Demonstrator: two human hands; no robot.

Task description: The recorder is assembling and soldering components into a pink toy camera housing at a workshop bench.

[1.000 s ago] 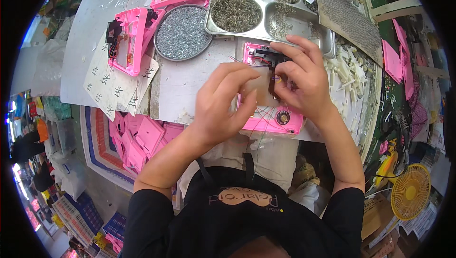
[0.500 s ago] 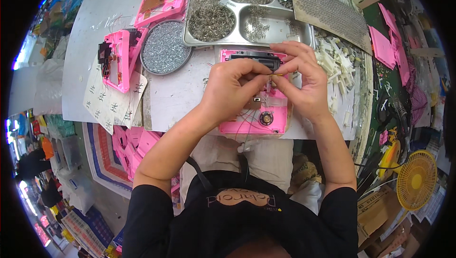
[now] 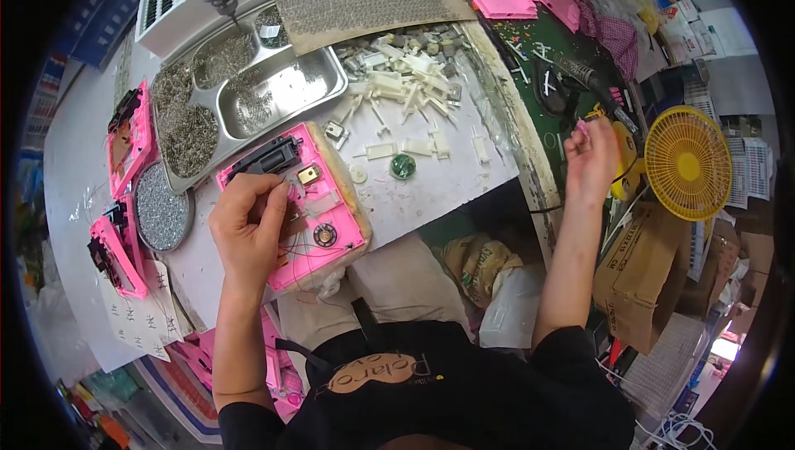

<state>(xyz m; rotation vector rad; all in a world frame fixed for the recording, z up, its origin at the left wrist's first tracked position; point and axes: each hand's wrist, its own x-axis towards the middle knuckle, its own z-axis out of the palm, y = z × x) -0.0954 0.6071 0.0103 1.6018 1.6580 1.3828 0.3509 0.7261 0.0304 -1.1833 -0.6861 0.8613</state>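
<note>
Pink casing [image 3: 310, 218] overhangs table edge, left hand [image 3: 248, 226] pinching it; right hand [image 3: 590, 156] loosely curled.

The pink plastic housing [image 3: 310, 210] lies open side up near the front edge of the white table, tilted a bit. There's a black block at its far end, a small brass piece and a round speaker-like disc inside, plus thin wires, I think.

Pink toy housing [image 3: 319, 202], silver steel tray [image 3: 273, 94], yellow fan [image 3: 687, 164], green bench mat [image 3: 551, 61].
</note>
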